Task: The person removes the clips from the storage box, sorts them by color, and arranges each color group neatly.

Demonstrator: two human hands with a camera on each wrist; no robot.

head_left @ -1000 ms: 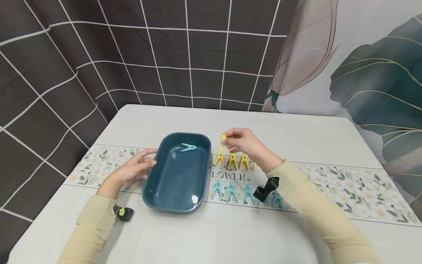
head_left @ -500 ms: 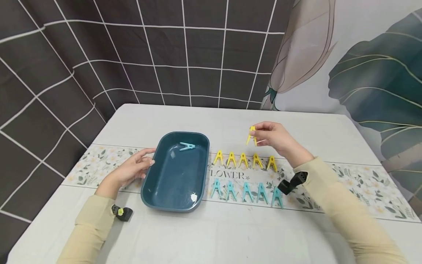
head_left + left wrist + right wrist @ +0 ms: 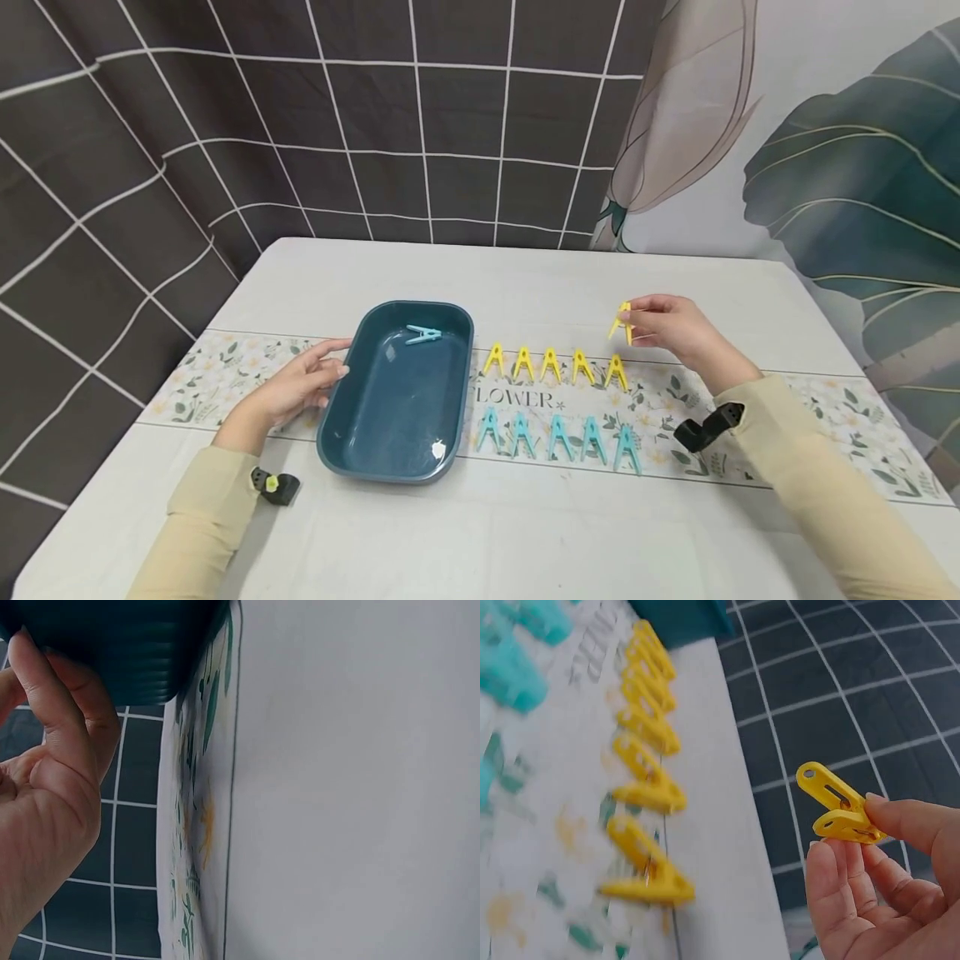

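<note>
A yellow clothespin [image 3: 622,322] is pinched between the thumb and fingertips of my right hand [image 3: 669,330], held up off the table at the right end of a row of yellow clothespins [image 3: 551,364]. The right wrist view shows the same clothespin [image 3: 841,810] gripped at one end, its two legs spread apart. At the left side of a dark teal tray [image 3: 390,472], my left hand [image 3: 294,390] touches the outer wall with its fingertips, fingers mostly extended. One light blue clothespin [image 3: 423,334] lies inside the tray near its far end.
Nearer the body, several turquoise clothespins [image 3: 558,437] form a second row to the right of the tray. Printed lettering [image 3: 517,398] runs between the two rows on the white tablecloth [image 3: 525,533]. A dark gridded backdrop [image 3: 360,125] hangs behind the table.
My right hand has moved rightward along the yellow row, carrying the yellow clothespin, uncovering the right ends of both rows. The left hand stays against the tray.
</note>
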